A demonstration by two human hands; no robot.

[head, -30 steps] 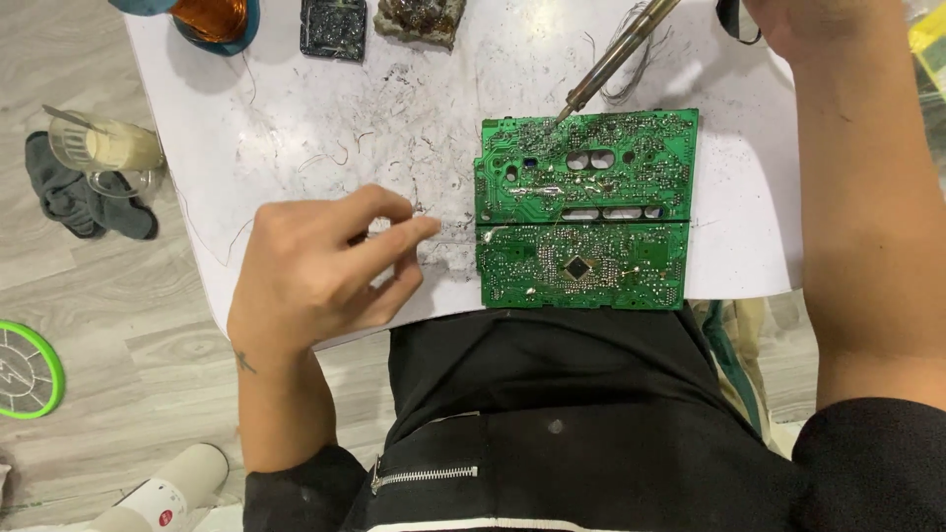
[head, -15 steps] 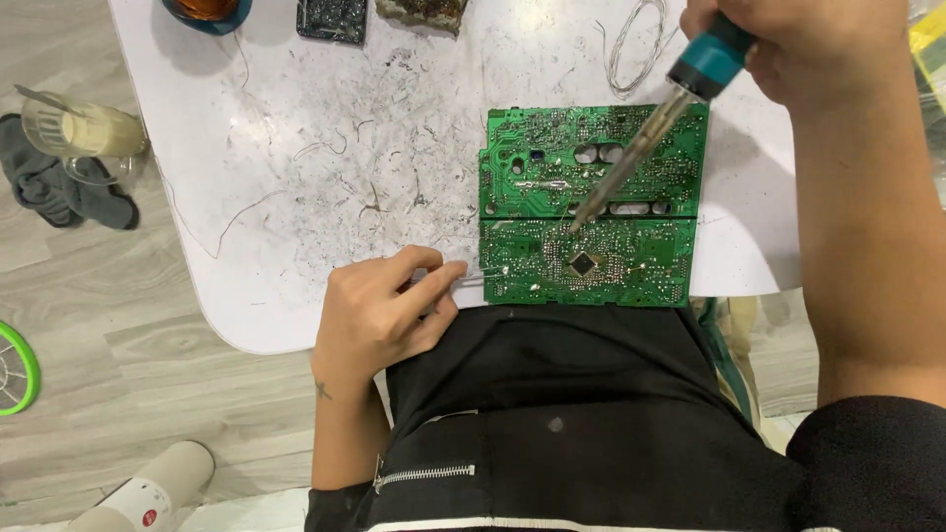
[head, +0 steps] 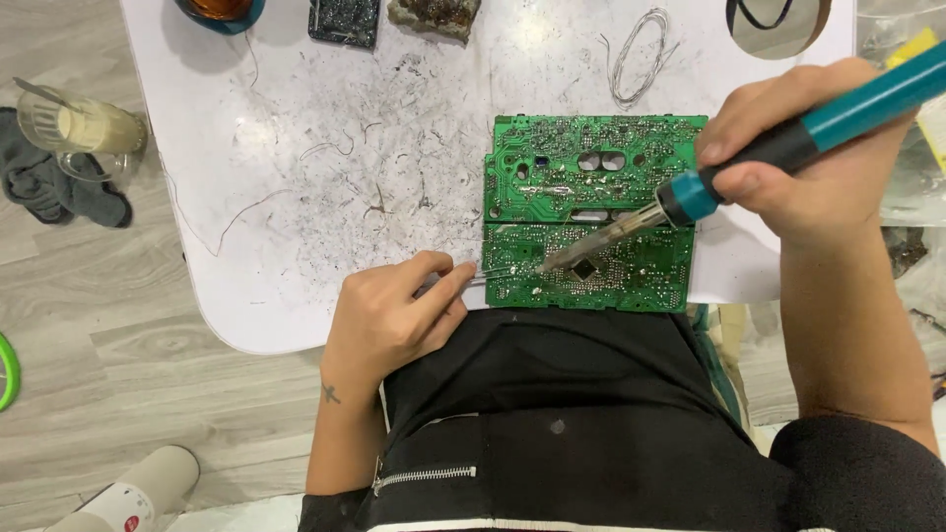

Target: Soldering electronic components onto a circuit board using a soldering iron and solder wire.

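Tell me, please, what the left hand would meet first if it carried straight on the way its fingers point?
The left hand, pinching thin metal tweezers, points right along the table edge. It would likely first meet the green rectangular circuit board, near the soldering iron's metal tip; relative height is unclear.

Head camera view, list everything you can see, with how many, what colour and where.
circuit board: one, green, on the table's near right part
soldering iron: one, teal and black, metal tip on the board
tweezers: one, silver, tips at the board's left edge
wire coil: one, silvery, behind the board
table: one, white, littered with dark scraps
glass: one, clear with pale contents, on the floor at left
dark cloth: one, grey, on the floor by the glass
left hand: pinching the tweezers
right hand: gripping the soldering iron
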